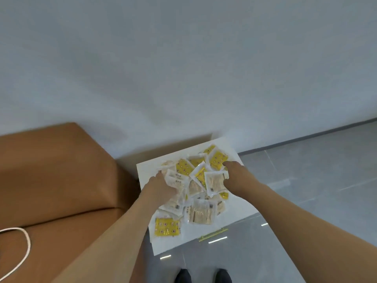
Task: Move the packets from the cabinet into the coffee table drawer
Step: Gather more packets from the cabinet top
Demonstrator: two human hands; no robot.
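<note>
Each grip, left hand and right hand, digs into the packets; fingers hidden, hold unclear. The pile points every way.

A heap of packets, some yellow and some clear, is carried on the flat white top of a cabinet. One yellow packet is laid apart near the front left corner. The cabinet is stood on a grey tiled floor.
</note>
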